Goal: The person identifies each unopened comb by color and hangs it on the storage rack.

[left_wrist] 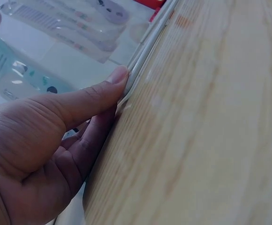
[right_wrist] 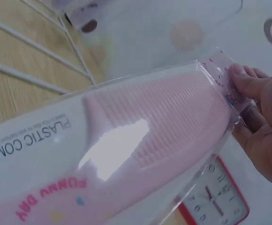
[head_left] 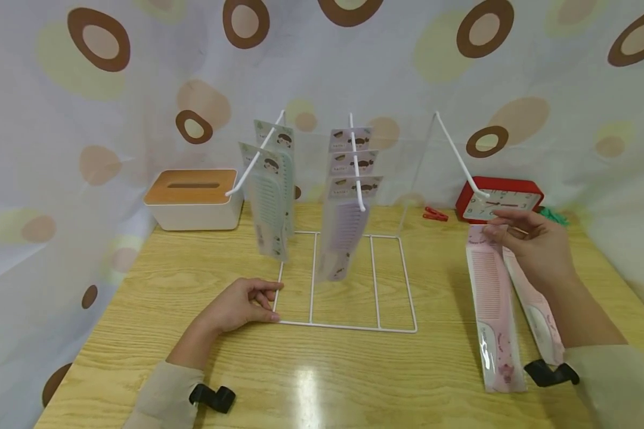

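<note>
My right hand [head_left: 539,247] pinches the header of a packaged pink comb [head_left: 488,286] between thumb and fingers; the pack hangs down in front of it. In the right wrist view its clear wrapper reads "PLASTIC COMB". A second packaged pink comb [head_left: 539,316] is partly hidden behind the first and the right forearm. My left hand [head_left: 244,305] holds the front left corner of a white wire display rack [head_left: 349,326], its thumb on the wire in the left wrist view. Packaged green combs [head_left: 268,202] hang on the left hook, and three packaged purple combs [head_left: 343,232] on the middle one.
The rack's right hook [head_left: 461,155] carries no pack. Behind it stand a red-framed clock [head_left: 515,193], a red clip [head_left: 435,214] and something green [head_left: 555,215]. A white tissue box with a wooden lid [head_left: 193,199] sits at the back left. A patterned curtain closes the back.
</note>
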The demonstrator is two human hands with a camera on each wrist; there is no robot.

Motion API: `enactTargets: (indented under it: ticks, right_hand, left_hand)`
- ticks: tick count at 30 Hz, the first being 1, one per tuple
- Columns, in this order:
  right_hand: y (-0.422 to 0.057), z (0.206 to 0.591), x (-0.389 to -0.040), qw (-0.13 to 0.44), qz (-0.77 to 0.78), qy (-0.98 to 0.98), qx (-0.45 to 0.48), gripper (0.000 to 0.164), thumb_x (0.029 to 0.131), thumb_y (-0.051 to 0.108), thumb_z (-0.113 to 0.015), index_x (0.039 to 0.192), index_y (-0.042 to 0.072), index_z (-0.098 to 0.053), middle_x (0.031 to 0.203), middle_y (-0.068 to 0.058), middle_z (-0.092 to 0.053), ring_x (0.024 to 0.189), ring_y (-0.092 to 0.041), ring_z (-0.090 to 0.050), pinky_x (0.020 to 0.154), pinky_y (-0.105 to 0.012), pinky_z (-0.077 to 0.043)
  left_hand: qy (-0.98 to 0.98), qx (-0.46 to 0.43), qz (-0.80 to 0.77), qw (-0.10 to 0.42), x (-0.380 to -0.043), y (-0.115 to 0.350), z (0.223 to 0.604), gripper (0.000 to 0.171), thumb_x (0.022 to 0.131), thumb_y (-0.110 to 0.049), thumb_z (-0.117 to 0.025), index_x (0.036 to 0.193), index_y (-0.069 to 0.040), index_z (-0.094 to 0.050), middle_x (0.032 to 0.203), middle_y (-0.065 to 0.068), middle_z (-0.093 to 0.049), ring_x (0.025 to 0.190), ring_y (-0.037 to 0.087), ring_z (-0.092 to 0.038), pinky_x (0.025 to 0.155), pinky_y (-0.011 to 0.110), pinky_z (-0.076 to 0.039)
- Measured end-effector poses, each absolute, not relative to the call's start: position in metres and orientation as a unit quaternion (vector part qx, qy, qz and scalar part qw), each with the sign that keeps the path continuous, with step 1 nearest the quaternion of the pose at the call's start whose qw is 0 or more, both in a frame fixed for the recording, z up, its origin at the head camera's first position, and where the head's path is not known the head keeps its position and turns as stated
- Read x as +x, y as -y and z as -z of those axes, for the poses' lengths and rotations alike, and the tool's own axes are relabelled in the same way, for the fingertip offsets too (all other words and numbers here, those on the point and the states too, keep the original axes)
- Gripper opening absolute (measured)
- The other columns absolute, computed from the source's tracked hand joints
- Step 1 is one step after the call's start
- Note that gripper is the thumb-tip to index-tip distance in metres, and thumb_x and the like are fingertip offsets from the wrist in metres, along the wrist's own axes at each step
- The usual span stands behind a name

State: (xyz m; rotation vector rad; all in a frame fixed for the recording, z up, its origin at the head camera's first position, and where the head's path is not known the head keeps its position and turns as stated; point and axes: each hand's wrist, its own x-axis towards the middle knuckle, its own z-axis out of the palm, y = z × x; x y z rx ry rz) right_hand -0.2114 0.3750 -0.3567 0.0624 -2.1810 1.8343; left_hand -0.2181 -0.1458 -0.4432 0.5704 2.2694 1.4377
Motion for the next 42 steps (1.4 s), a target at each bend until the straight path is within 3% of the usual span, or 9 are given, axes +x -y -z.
enactTargets:
  ticks: [8,16,20,28,34,42]
  right_hand:
    - [-0.330,0.314,-0.180,0.156,-0.712,0.656,0.194,0.037,0.081,-0.029,-0.059,0.115,-0.015,-0.064,0.096,-0.008,-0.076,0.080,-0.015,-0.074,0.070,-0.020,-0.058]
    - [-0.301,0.277,-0.153,0.155,-0.781,0.550,0.250,0.037,0.078,-0.039,-0.047,0.104,-0.020,-0.064,0.093,-0.019,-0.076,0.082,-0.025,-0.075,0.075,-0.029,-0.059]
    - [-0.284,0.262,-0.143,0.166,-0.807,0.487,0.288,0.031,0.079,-0.039,-0.048,0.104,-0.026,-0.061,0.094,-0.027,-0.073,0.086,-0.032,-0.075,0.080,-0.033,-0.059]
    - [-0.257,0.232,-0.140,0.243,-0.802,0.520,0.166,0.028,0.082,-0.029,-0.058,0.108,-0.020,-0.065,0.089,-0.021,-0.075,0.082,-0.027,-0.075,0.080,-0.028,-0.059]
    - [-0.259,0.233,-0.147,0.209,-0.816,0.513,0.167,0.029,0.084,-0.027,-0.057,0.111,-0.019,-0.065,0.092,-0.021,-0.075,0.087,-0.027,-0.075,0.081,-0.029,-0.059]
    - [-0.261,0.236,-0.174,0.163,-0.802,0.567,0.099,0.028,0.084,-0.012,-0.070,0.112,-0.005,-0.071,0.097,-0.009,-0.078,0.092,-0.014,-0.075,0.076,-0.021,-0.058]
  left_hand:
    - [-0.810,0.205,-0.514,0.196,-0.220,0.146,0.441,0.063,0.081,-0.011,-0.083,0.138,0.003,-0.058,0.102,0.014,-0.060,0.087,0.020,-0.064,0.077,0.022,-0.054]
    - [-0.812,0.204,-0.510,0.197,-0.220,0.148,0.440,0.064,0.081,-0.012,-0.083,0.138,0.003,-0.057,0.102,0.013,-0.060,0.087,0.020,-0.064,0.077,0.022,-0.053]
    - [-0.812,0.204,-0.510,0.197,-0.219,0.148,0.442,0.064,0.081,-0.012,-0.083,0.138,0.003,-0.057,0.102,0.013,-0.060,0.087,0.020,-0.064,0.077,0.022,-0.053]
    - [-0.814,0.207,-0.507,0.193,-0.219,0.147,0.443,0.064,0.081,-0.012,-0.083,0.138,0.003,-0.058,0.103,0.014,-0.060,0.087,0.020,-0.064,0.077,0.022,-0.053]
    - [-0.816,0.209,-0.503,0.194,-0.218,0.146,0.443,0.064,0.081,-0.013,-0.084,0.138,0.002,-0.058,0.103,0.014,-0.060,0.087,0.020,-0.064,0.076,0.022,-0.053]
    - [-0.816,0.205,-0.505,0.193,-0.218,0.145,0.442,0.064,0.080,-0.013,-0.084,0.137,0.003,-0.059,0.103,0.013,-0.061,0.086,0.020,-0.064,0.076,0.022,-0.053]
